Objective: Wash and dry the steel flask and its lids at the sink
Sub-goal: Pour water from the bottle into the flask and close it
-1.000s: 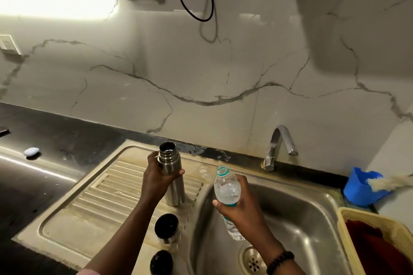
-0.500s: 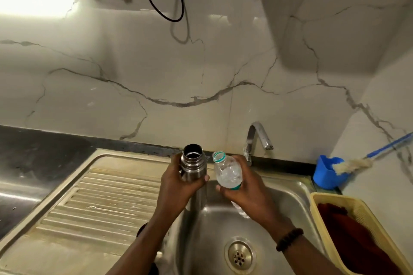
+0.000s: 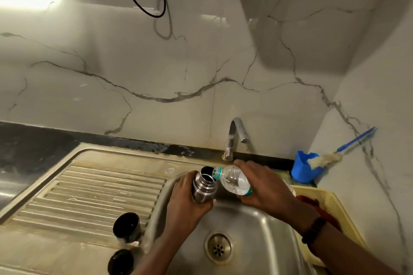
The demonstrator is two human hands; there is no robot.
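Steel flask [image 3: 203,187] held upright over sink basin [image 3: 263,227], mouth open, left hand [image 3: 186,202] grip clamped round its lower body. Right hand [image 3: 261,187] grip clamped on plastic water bottle [image 3: 232,181], long axis tipped down-left, neck just at flask rim from the right. Pour hinges on neck staying above mouth; water stream too faint to confirm. Two lids [image 3: 126,226] on draining-board surface [image 3: 93,187], left of basin, nearer left hand. Tap [image 3: 234,138] behind
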